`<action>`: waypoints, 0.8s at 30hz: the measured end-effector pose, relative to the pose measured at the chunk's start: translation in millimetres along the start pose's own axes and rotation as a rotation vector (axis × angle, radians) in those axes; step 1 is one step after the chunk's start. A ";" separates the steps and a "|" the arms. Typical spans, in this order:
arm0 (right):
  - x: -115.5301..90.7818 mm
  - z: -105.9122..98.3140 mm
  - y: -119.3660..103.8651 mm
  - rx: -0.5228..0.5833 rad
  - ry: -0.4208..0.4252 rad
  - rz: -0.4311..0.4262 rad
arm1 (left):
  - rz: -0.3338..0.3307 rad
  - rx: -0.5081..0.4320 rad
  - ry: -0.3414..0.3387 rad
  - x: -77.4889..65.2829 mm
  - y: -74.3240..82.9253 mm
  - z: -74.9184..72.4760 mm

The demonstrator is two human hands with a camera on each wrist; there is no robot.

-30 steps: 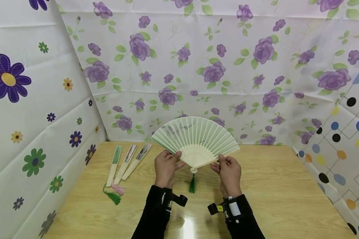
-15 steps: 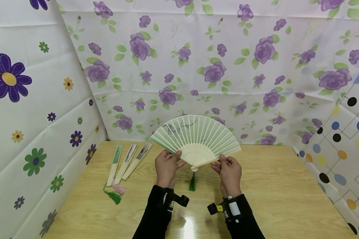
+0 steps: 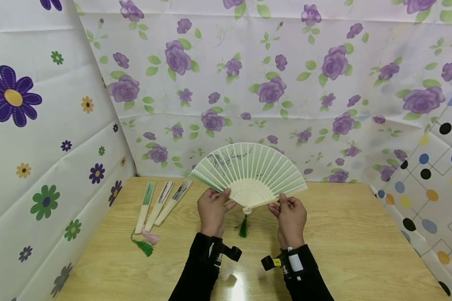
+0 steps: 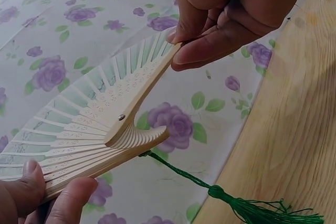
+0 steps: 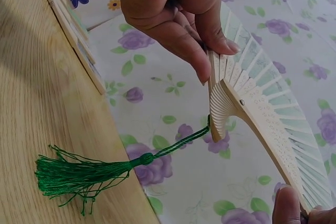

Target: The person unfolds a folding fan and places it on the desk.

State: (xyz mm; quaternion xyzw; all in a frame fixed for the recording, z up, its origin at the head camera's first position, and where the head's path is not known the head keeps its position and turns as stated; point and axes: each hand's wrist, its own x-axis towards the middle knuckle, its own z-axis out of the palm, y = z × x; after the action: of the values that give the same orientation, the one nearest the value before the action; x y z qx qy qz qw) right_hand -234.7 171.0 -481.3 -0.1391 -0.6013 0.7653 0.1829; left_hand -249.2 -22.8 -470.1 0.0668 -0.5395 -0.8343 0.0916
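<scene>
A pale green folding fan (image 3: 248, 171) with cream ribs is spread wide in the head view, a dark ink drawing on its left part. My left hand (image 3: 212, 212) pinches the left outer rib between thumb and fingers. On the other side my right hand (image 3: 292, 219) pinches the right outer rib in the same way. From the fan's pivot end hangs a green tassel (image 3: 243, 228), which also shows as a tassel (image 5: 86, 177) in the right wrist view. A metal rivet (image 4: 122, 117) joins the ribs in the left wrist view.
Three folded fans lie side by side at the left of the wooden table (image 3: 361, 234): a green-topped fan (image 3: 145, 207), a middle fan (image 3: 159, 205) and a right one (image 3: 173, 202). A pink tassel (image 3: 150, 237) and a green tassel (image 3: 144, 247) trail from them. Flowered cloth (image 3: 241, 92) hangs behind.
The fan looks spread slightly wider, its right edge a little farther right. Both hands keep their pinch and have shifted slightly right in view. The ink drawing shows more clearly than before.
</scene>
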 end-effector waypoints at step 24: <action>-1.5 2.1 0.2 0.025 0.053 -0.008 | 0.008 -0.044 0.007 -2.2 1.0 3.0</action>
State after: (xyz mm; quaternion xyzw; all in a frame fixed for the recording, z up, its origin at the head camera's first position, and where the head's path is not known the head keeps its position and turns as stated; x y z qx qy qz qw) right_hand -234.3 168.4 -481.0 -0.1548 -0.5874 0.7679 0.2036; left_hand -247.6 -20.0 -468.0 0.0658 -0.5209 -0.8454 0.0982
